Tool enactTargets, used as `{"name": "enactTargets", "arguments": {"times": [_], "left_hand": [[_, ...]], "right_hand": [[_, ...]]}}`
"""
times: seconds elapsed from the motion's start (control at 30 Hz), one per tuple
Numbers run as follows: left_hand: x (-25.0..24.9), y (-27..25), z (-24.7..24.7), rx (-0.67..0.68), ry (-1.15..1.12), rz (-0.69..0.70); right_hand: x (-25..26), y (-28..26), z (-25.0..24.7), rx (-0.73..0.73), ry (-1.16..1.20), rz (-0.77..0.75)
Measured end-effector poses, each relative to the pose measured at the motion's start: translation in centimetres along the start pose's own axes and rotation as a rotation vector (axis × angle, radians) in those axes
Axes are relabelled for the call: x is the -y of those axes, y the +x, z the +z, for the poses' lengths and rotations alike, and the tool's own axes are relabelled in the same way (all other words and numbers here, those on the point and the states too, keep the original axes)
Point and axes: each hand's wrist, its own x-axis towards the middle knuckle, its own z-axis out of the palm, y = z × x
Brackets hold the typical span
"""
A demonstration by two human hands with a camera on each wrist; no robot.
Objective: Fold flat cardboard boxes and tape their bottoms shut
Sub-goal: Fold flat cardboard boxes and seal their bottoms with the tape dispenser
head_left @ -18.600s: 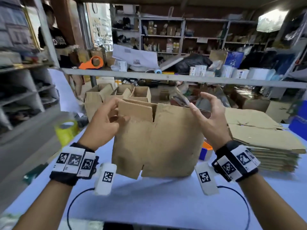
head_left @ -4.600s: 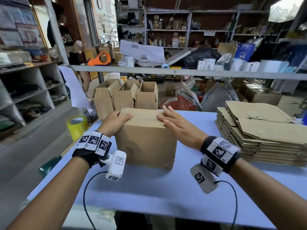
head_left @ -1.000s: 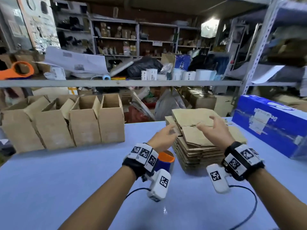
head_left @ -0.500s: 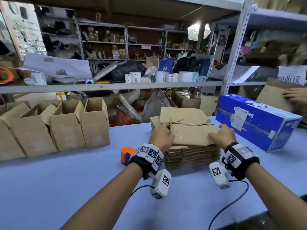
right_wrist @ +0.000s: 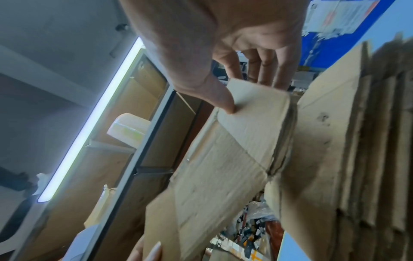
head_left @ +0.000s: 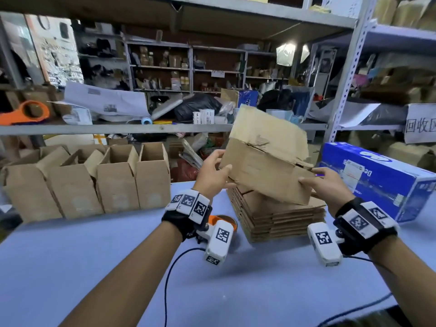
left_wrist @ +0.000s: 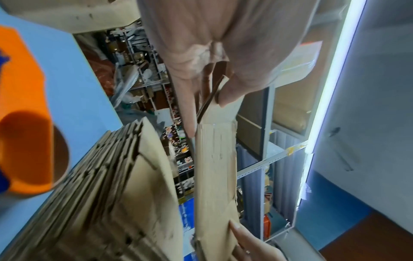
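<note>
Blue table (head_left: 94, 267): work surface; all positions below are referred to the stack of flat cartons (head_left: 280, 218) standing on it.

Blue printed carton (head_left: 377, 180): lies right of the stack, near it.

Row of erected boxes (head_left: 94, 182): stands well left of the stack, tops open, four or so counted.

Stack of flat cartons: a good number of blanks remain, edges roughly aligned.

Flat carton in hand (head_left: 266, 159): held tilted in the air directly above the stack, clear of the top blank, still collapsed. A torn patch shows on its upper face.

Left hand (head_left: 212, 175): pinches the carton's left edge, thumb on the near face and fingers behind, as the left wrist view confirms.

Right hand (head_left: 328, 185): grasps the near right corner, thumb pressed on the face and fingers beneath.

Tape roll with orange core (head_left: 221, 223): sits just left of the stack, partly hidden by the left wrist camera.

Assessment: the step in hand appears to be bringing a fresh blank to clear table for squaring open. Recommended practice: carry it left of the stack, press the opposite creased edges toward one another so the tube opens square, fold the short bottom flaps first, then the long ones. The torn face warrants gentle handling at that crease.
</note>
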Motion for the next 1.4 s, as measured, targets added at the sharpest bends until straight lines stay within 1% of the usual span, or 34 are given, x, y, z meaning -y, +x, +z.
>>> {"name": "enactTargets", "arguments": {"times": [0.03,0.1,0.17,0.2,0.23,0.27,0.3,0.37,0.43,0.5,0.57,0.63,0.7,0.77,0.87,0.93,1.0,1.07,1.13,1.17,1.23,1.33,1.4], "left_hand": [[-1.1,-0.4,-0.8,-0.029,-0.005,0.057],[-3.4,-1.4,-2.9,-0.098,0.047,0.168],[-5.6,-2.7,-5.6,-0.175,0.166,0.282],[-6.5,-3.4,-7.2,-0.204,0.215,0.332],[-7.1,-4.1,-8.7,-0.227,0.254,0.374],[-7.5,-4.9,-10.3,-0.247,0.293,0.407],[-7.8,-5.7,-11.8,-0.257,0.33,0.436],[-7.7,-7.5,-14.4,-0.251,0.399,0.463],[-7.1,-9.4,-17.0,-0.266,0.422,0.453],[-6.2,-11.4,-19.6,-0.287,0.408,0.428],[-5.2,-13.2,-21.6,-0.273,0.407,0.396],[-3.9,-14.9,-22.6,-0.256,0.423,0.355],[-2.3,-16.3,-22.9,-0.281,0.354,0.278],[-0.8,-17.6,-23.0,-0.323,0.297,0.223],[0.9,-18.6,-23.0,-0.384,0.262,0.19],[1.1,-18.8,-22.6,-0.42,0.181,0.148],[0.9,-18.8,-21.9,-0.422,0.132,0.099],[0.7,-18.7,-21.0,-0.401,0.133,0.057],[0.4,-18.6,-20.1,-0.376,0.122,0.01],[0.2,-18.5,-19.8,-0.366,0.122,-0.012],[-0.1,-18.2,-19.2,-0.368,0.127,-0.032],[-0.2,-17.8,-18.9,-0.4,0.09,0.046],[-0.1,-17.4,-19.0,-0.409,0.13,0.074]], "right_hand": [[0.7,-0.6,0.5,-0.001,0.02,-0.014],[2.3,-1.8,1.4,-0.077,-0.067,-0.114],[4.1,-3.1,2.2,-0.177,-0.141,-0.294],[5.2,-3.8,2.6,-0.202,-0.129,-0.388],[6.3,-4.6,2.9,-0.193,-0.088,-0.464],[7.3,-5.4,3.5,-0.138,-0.021,-0.514],[8.1,-6.2,4.1,-0.048,0.06,-0.536],[8.9,-7.8,5.9,0.145,0.152,-0.51],[8.7,-9.4,8.5,0.268,0.178,-0.494],[8.1,-11.5,11.2,0.357,0.257,-0.522],[7.6,-13.5,13.8,0.448,0.334,-0.545],[7.0,-15.4,16.6,0.551,0.365,-0.554],[6.0,-17.0,19.0,0.653,0.37,-0.559],[4.8,-18.2,20.8,0.702,0.347,-0.573],[3.1,-19.0,22.2,0.715,0.339,-0.531],[2.5,-19.1,22.4,0.673,0.361,-0.508],[2.9,-19.1,22.2,0.559,0.398,-0.459],[4.2,-18.6,21.7,0.428,0.42,-0.384],[5.5,-17.8,21.2,0.356,0.358,-0.374],[6.1,-17.5,20.9,0.356,0.318,-0.393],[7.2,-16.9,20.1,0.409,0.228,-0.44],[8.7,-16.2,18.6,0.514,-0.015,-0.488],[10.0,-15.7,17.9,0.632,-0.148,-0.48]]}}
